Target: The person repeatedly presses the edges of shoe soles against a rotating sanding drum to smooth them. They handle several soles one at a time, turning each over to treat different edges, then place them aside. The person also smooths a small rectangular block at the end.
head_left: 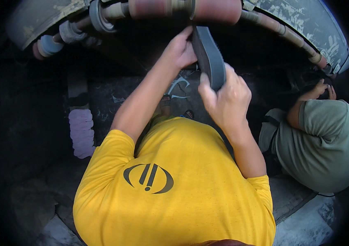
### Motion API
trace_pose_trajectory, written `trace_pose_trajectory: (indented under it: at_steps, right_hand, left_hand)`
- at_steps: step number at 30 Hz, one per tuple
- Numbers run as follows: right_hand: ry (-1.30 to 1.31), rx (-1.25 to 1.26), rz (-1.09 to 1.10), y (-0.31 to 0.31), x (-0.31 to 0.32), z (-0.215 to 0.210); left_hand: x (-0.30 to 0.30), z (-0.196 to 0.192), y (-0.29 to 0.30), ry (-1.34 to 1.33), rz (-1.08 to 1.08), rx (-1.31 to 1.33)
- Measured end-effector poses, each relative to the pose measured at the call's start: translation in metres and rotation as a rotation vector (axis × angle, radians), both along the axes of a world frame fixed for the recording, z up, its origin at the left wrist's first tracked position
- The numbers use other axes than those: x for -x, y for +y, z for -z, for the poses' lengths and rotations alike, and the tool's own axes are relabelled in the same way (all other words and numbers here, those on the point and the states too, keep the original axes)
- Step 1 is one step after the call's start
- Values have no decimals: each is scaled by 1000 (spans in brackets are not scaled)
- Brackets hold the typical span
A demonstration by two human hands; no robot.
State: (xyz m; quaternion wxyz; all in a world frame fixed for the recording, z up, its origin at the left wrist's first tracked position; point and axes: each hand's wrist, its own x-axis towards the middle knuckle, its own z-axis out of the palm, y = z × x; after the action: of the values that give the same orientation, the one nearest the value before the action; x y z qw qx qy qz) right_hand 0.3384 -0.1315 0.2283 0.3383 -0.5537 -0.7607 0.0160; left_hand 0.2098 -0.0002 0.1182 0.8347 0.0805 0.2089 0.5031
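Observation:
A dark grey shoe sole (212, 55) is held up on edge, its far tip right under a reddish-brown sanding roller (217, 10). I cannot tell whether the tip touches the roller. My right hand (232, 96) is closed round the near end of the sole, thumb on its left side and fingers on its right. Near the far end, my left hand (180, 50) grips the left side of the sole, its fingertips partly hidden behind it.
A second reddish roller (150, 7) sits on the same long shaft (264, 22), which carries wheels towards both ends. At the right, a person in a grey-green shirt (326, 135) works at the shaft's end. A stack of pinkish pieces (81, 133) lies at the left.

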Motion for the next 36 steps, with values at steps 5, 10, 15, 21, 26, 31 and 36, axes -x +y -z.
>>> trace_pose_trajectory:
  at_steps: [5,10,15,21,26,31,36]
  right_hand:
    - [37,-20,-60,-28,-3,-5]
    - [97,-51,-20,19,3,23]
    - [125,-86,33,75,22,33]
    - [124,-42,63,82,30,34]
    - [102,-1,66,55,21,29]
    - [105,25,66,35,22,17]
    - [81,-11,26,7,12,23]
  left_hand:
    - [12,-1,-20,-115,116,-63]
    - [6,6,28,5,-26,-20]
    - [13,15,81,-74,-96,57]
    - [20,19,96,-55,-90,-24]
    - [15,9,70,12,-89,12]
    - [9,1,41,73,-130,50]
    - [14,4,18,2,-9,-24]
